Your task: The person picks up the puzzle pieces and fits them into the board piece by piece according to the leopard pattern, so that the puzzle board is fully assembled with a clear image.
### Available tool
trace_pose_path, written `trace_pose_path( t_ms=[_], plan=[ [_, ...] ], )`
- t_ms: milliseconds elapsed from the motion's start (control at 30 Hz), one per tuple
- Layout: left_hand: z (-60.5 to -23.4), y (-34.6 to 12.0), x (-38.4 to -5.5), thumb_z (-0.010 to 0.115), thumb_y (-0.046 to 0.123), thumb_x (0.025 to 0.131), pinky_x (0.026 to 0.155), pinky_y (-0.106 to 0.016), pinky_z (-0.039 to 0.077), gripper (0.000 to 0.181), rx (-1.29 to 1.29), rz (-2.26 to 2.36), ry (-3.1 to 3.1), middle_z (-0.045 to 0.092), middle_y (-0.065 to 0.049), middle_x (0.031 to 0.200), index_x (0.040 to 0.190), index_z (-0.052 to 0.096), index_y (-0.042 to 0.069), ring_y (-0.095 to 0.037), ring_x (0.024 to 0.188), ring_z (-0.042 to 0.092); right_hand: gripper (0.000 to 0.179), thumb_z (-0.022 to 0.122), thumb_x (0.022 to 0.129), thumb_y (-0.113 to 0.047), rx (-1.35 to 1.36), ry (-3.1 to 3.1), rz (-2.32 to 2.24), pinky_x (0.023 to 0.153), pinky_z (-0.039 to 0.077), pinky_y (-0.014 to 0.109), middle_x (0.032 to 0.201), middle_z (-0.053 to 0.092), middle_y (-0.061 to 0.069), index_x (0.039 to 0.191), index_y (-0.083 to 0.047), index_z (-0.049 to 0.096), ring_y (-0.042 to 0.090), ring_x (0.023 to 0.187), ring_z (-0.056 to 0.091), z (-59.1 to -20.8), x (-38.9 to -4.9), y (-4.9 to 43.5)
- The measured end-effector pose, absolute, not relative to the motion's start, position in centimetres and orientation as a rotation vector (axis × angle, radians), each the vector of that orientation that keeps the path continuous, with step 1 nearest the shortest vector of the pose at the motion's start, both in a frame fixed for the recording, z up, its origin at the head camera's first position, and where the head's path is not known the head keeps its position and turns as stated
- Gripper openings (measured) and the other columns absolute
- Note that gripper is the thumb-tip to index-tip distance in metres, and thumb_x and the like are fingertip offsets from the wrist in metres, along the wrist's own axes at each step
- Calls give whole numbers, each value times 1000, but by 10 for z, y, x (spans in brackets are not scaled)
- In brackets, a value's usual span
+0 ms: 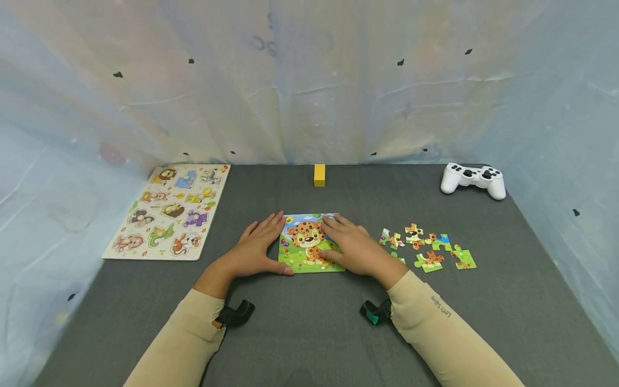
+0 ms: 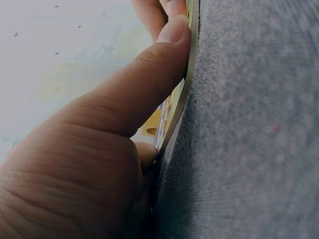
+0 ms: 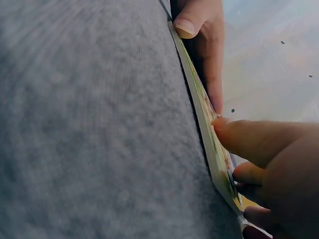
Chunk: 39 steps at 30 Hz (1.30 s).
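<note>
A flat picture board (image 1: 308,234) with a spotted leopard cub on green grass lies on the grey table in front of me, between both hands. My left hand (image 1: 253,248) rests along its left side, fingers stretched out and thumb on the front left corner. In the left wrist view the thumb (image 2: 149,64) presses on the board's edge. My right hand (image 1: 360,248) lies over the right part of the board, with the thumb (image 3: 244,137) touching the picture and hiding some of it. Right of that hand lie several loose jigsaw pieces (image 1: 428,261) with matching green grass and spots.
At the left lies a large board of animal shapes (image 1: 166,220). A yellow block (image 1: 319,176) stands at the table's back edge. The white game controller (image 1: 473,180) sits in the back right corner. A pale sheet (image 1: 309,97) hangs behind and along both sides.
</note>
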State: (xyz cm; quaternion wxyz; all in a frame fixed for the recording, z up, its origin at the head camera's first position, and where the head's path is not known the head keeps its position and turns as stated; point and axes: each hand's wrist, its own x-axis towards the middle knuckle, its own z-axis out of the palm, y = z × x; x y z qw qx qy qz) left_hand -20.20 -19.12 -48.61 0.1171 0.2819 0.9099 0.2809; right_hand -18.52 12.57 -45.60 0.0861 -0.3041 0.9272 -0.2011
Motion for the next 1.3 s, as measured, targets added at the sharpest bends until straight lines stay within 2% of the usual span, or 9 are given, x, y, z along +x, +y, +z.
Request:
trace_pose_path(
  t_ms=[533, 667, 767, 900, 967, 1067, 1133, 1300],
  plan=[
    [-488, -192, -204, 83, 79, 79, 128, -55, -6, 137, 801, 793, 2681, 3, 2, 182, 177, 12, 15, -19, 165, -2, 85, 59, 111, -56, -891, 2751, -565, 119, 28, 64, 180, 18, 8, 174, -9, 27, 34, 165, 5, -465, -186, 122],
    [-488, -192, -204, 83, 79, 79, 128, -56, -6, 137, 806, 803, 2679, 4, 1, 182, 177, 13, 15, -19, 166, -2, 82, 61, 111, -54, -865, 2738, -679, 119, 26, 67, 180, 19, 7, 174, -13, 29, 32, 165, 6, -467, -186, 123],
    [-489, -192, -204, 82, 80, 79, 127, -57, -5, 136, 811, 806, 2676, 5, 1, 182, 177, 13, 15, -20, 166, -1, 76, 62, 111, -51, -847, 2724, -808, 120, 24, 70, 179, 21, 6, 173, -16, 36, 31, 165, 12, -467, -186, 126],
    [-489, -192, -203, 82, 80, 80, 127, -58, -4, 136, 820, 799, 2675, 5, -1, 182, 177, 14, 13, -22, 166, -1, 72, 64, 111, -47, -832, 2692, -997, 123, 24, 68, 178, 25, 9, 171, -13, 41, 34, 163, 21, -465, -184, 133],
    [-488, -192, -203, 81, 80, 80, 127, -58, -5, 136, 822, 797, 2674, 5, -2, 182, 176, 14, 13, -23, 166, -1, 72, 65, 111, -45, -823, 2680, -1106, 121, 31, 65, 176, 30, 12, 170, -11, 42, 36, 160, 29, -461, -183, 136],
    [-486, -192, -201, 81, 80, 80, 127, -59, -5, 136, 837, 810, 2673, 6, -4, 182, 176, 15, 11, -25, 166, 0, 68, 66, 111, -42, -795, 2662, -1289, 111, 46, 61, 170, 42, 14, 168, -10, 45, 38, 150, 46, -455, -180, 143],
    [-485, -191, -201, 81, 80, 81, 127, -60, -5, 136, 848, 822, 2669, 6, -6, 182, 176, 15, 10, -27, 166, 1, 64, 66, 112, -38, -777, 2628, -1425, 105, 52, 58, 165, 49, 15, 166, -11, 47, 38, 143, 54, -452, -180, 148],
    [-488, -192, -202, 81, 80, 81, 127, -60, -5, 136, 845, 809, 2669, 5, -4, 182, 177, 13, 12, -25, 166, 0, 54, 61, 115, -29, -726, 2486, -1705, 104, 52, 55, 158, 55, 17, 165, -12, 48, 35, 139, 58, -448, -180, 169]
  ],
)
